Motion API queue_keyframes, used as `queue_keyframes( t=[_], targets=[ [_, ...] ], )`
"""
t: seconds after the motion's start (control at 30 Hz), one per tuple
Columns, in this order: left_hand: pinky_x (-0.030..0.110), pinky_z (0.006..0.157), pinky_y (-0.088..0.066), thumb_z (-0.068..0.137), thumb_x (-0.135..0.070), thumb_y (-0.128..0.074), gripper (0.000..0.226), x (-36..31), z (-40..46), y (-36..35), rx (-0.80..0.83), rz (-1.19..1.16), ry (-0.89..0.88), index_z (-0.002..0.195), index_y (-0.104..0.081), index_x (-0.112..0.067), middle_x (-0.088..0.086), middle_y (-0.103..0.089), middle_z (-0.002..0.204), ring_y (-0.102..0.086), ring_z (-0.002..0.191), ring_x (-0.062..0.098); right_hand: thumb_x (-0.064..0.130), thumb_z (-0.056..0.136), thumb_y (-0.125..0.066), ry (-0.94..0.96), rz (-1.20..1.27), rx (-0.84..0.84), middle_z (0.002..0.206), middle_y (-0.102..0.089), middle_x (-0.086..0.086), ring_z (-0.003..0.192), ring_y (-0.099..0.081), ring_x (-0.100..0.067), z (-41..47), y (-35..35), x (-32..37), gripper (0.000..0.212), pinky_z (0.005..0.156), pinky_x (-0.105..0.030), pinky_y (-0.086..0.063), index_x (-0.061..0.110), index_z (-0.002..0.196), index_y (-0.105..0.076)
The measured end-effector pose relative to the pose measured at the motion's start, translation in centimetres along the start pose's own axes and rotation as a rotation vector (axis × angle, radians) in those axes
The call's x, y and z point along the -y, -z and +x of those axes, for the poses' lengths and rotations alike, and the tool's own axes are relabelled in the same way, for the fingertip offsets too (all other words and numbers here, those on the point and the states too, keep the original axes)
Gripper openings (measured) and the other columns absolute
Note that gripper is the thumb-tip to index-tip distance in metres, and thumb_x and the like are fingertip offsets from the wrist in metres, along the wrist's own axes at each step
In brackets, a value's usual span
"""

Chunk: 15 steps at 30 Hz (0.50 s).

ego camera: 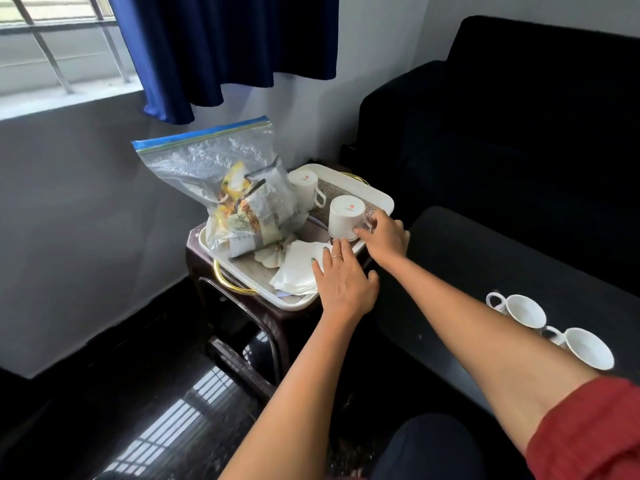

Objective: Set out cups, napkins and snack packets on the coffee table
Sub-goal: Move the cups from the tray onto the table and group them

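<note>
White cups (344, 216) with a small red mark, white napkins (298, 271), a white tray (377, 195) with gold handles (228, 282), blue curtain (221, 46), black sofa (519, 133).

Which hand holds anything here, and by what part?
The right hand grips the upside-down cup by its handle side; the left hand rests flat on the napkins.

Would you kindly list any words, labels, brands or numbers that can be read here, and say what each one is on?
No text can be read.
Nearer upturned cup: small red mark on its base, too small to read.
Farther upturned cup: the same kind of red mark, unreadable.
Snack packets in the zip bag: printing blurred, no words legible.
Napkins and the two upright cups: no lettering visible.
</note>
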<state>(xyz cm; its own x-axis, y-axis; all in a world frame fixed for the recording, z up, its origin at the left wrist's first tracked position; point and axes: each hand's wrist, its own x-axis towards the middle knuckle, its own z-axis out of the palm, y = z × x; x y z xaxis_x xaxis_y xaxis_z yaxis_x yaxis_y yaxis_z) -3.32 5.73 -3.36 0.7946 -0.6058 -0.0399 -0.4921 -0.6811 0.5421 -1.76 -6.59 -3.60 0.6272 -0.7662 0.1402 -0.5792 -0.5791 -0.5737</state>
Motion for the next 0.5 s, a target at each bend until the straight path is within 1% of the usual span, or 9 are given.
queue_keyframes(
  t=[0.1,0.23,0.3,0.37,0.43,0.5],
  targets=[
    [0.046,0.118,0.001,0.094,-0.040,-0.044,0.077,0.1,0.1,0.1,-0.005,0.001,0.011,0.151,-0.005,-0.008,0.008,-0.006,0.161,-0.003,0.148,0.026,0.035,0.088,-0.060,-0.009,0.054,-0.033,0.101,-0.068,-0.006,0.107,-0.054,-0.025,-0.2,0.2,0.1,0.024,0.094,-0.037,-0.031,0.012,0.094,-0.061],
    [0.046,0.118,0.001,0.094,-0.040,-0.044,0.077,0.4,0.2,0.2,-0.014,0.011,0.024,0.151,-0.005,-0.007,0.009,-0.006,0.161,-0.005,0.148,0.026,0.033,0.089,-0.058,-0.037,0.106,-0.046,0.101,-0.069,-0.008,0.101,-0.060,-0.025,-0.8,0.0,0.9,0.024,0.098,-0.035,-0.031,0.009,0.093,-0.060],
    [0.047,0.118,0.001,0.093,-0.040,-0.045,0.077,0.4,0.2,0.2,-0.027,0.009,0.020,0.151,-0.006,-0.007,0.009,-0.007,0.161,-0.005,0.148,0.027,0.030,0.091,-0.056,-0.049,0.165,-0.052,0.100,-0.069,-0.009,0.099,-0.061,-0.027,-1.1,0.0,1.4,0.023,0.098,-0.036,-0.036,0.008,0.092,-0.058],
    [0.047,0.118,0.000,0.092,-0.041,-0.046,0.078,0.4,0.2,0.1,-0.052,0.005,0.011,0.151,-0.006,-0.007,0.009,-0.008,0.160,-0.007,0.147,0.026,0.026,0.091,-0.055,-0.073,0.262,-0.060,0.098,-0.068,-0.011,0.093,-0.061,-0.028,-1.3,0.1,2.0,0.018,0.086,-0.036,-0.044,0.009,0.088,-0.054],
    [0.046,0.118,0.000,0.092,-0.041,-0.047,0.079,0.3,0.2,0.1,-0.072,-0.003,0.003,0.151,-0.005,-0.008,0.009,-0.008,0.160,-0.008,0.147,0.026,0.024,0.091,-0.056,-0.087,0.329,-0.066,0.096,-0.066,-0.010,0.087,-0.060,-0.025,-1.4,0.5,2.3,0.015,0.073,-0.032,-0.044,0.010,0.086,-0.052],
    [0.046,0.118,0.000,0.091,-0.040,-0.049,0.083,0.3,0.2,0.1,-0.094,-0.020,0.000,0.152,-0.002,-0.008,0.009,-0.006,0.161,-0.007,0.147,0.026,0.022,0.090,-0.057,-0.090,0.360,-0.075,0.095,-0.066,-0.010,0.083,-0.056,-0.021,-1.4,1.0,2.2,0.014,0.071,-0.029,-0.042,0.009,0.086,-0.054]
  ],
)
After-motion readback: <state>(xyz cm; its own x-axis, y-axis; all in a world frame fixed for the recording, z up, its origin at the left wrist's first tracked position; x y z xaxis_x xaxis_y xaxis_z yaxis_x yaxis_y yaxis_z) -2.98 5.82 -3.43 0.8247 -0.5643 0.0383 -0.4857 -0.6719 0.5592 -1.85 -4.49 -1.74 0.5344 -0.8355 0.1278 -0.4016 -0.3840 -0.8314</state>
